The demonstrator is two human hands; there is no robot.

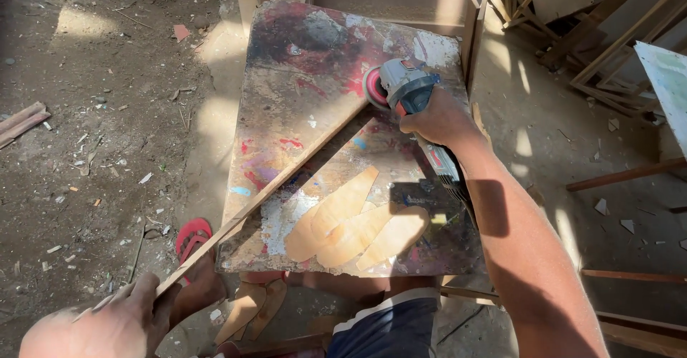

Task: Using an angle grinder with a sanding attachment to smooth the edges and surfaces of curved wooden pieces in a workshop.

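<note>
- Right hand (438, 118): clenched around the body of a grey and blue handheld angle grinder (409, 90), at the far right part of the paint-stained square work table (300, 57).
- Angle grinder: its red sanding disc (373, 87) faces left and meets the far end of a long thin wooden strip (286, 179); a dark cord end trails back along the forearm toward the near right.
- Left hand (118, 322): at the near left, fingers wrapped around the near end of the wooden strip, holding it off the table's near-left edge.
- Wooden strip: runs diagonally from the left hand at the near left, across the table top, up to the disc at the far right; it lies low against the table surface.
- Pale flat sole-shaped wooden cut-outs (354, 222): several, overlapping one another, lying on the near part of the table, to the right of the strip and apart from it.
- More sole-shaped cut-outs (254, 308) lie on the ground below the table's near edge.
- Red flip-flop sandal (192, 235): on the foot resting on the dirt floor (93, 129), just beyond the table's near-left corner.
- Stacked wooden battens and offcuts (608, 50): at the far right, well apart from the table.
</note>
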